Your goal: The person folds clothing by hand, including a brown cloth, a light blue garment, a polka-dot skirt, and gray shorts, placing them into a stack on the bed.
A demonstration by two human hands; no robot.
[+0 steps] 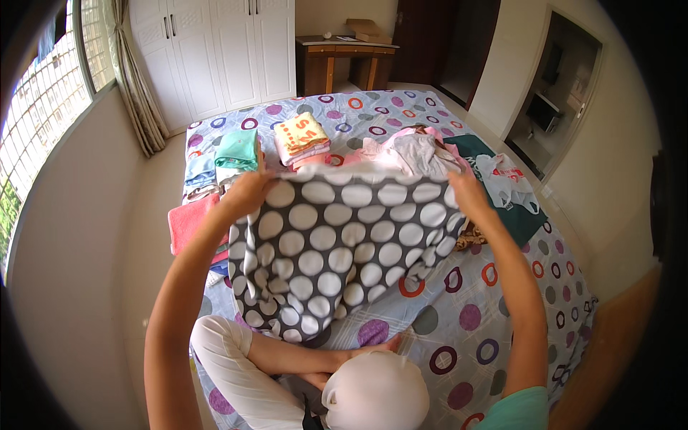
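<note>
A dark grey cloth with large white polka dots [341, 236] hangs stretched between my hands above the bed. At its upper left corner my left hand [251, 191] grips the edge. My right hand [470, 196] pinches the upper right corner. The lower part of the cloth droops in folds toward my crossed legs, and whether its bottom edge rests on the bed I cannot tell. Behind it, a pile of pink and grey clothes [419, 150] is partly covered by the cloth's top edge. A brown patterned cloth [471, 238] shows beside its right side.
Folded stacks line the left: a green garment [237, 149], a blue one [200, 170], a coral towel [193, 221]. Farther back lies a yellow folded cloth [302, 133]. A white plastic bag [505, 180] rests on a dark green bag [529, 223]. Dotted bedding [470, 317] lies beneath everything.
</note>
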